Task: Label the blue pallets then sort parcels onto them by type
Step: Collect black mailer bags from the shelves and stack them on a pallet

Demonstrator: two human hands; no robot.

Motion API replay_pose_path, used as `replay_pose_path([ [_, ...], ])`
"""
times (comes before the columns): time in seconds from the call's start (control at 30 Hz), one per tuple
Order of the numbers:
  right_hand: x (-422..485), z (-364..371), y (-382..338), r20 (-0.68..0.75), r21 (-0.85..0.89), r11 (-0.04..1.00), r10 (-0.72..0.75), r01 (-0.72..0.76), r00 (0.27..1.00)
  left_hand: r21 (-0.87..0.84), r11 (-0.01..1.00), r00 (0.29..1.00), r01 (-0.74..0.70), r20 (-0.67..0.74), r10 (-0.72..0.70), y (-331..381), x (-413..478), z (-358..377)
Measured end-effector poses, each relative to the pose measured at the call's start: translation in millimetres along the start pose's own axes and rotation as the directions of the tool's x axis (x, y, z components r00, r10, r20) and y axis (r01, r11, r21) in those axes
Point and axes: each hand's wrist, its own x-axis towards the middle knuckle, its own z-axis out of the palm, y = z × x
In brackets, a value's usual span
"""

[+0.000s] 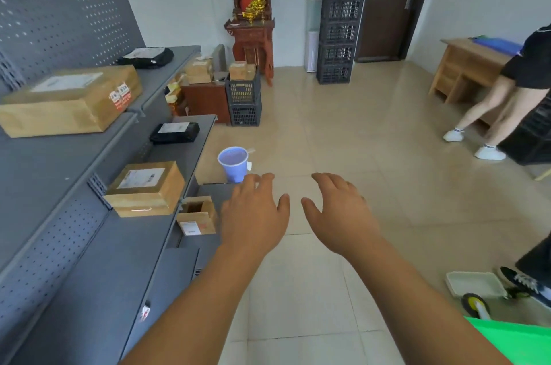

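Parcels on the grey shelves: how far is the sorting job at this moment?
Done: nothing that shows; no pallet is in view. In hand: nothing; the left hand and right hand are open and empty above the floor. Left: the large cardboard box, upper black bag, lower black bag, medium box and small box lie on the shelves, unsorted.

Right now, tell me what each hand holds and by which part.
Nothing is held. The left hand and the right hand both hover open in the air, fingers relaxed and spread; neither has a grip on anything.
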Motion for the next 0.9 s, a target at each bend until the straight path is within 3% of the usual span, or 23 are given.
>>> replay_pose_path([
  [0.33,179,35,55,0.010,-0.004,0.989,0.147,-0.147,0.989,0.054,0.996,0.994,-0.066,0.092,0.061,14,179,69],
  [0.63,376,42,84,0.065,0.006,1.000,-0.006,0.005,0.998,0.061,0.995,0.996,0.076,0.034,-0.079,24,350,105],
  [0.9,506,84,59,0.146,0.024,0.989,-0.146,0.144,0.979,0.059,0.968,0.970,0.245,-0.005,-0.245,-23,455,130],
])
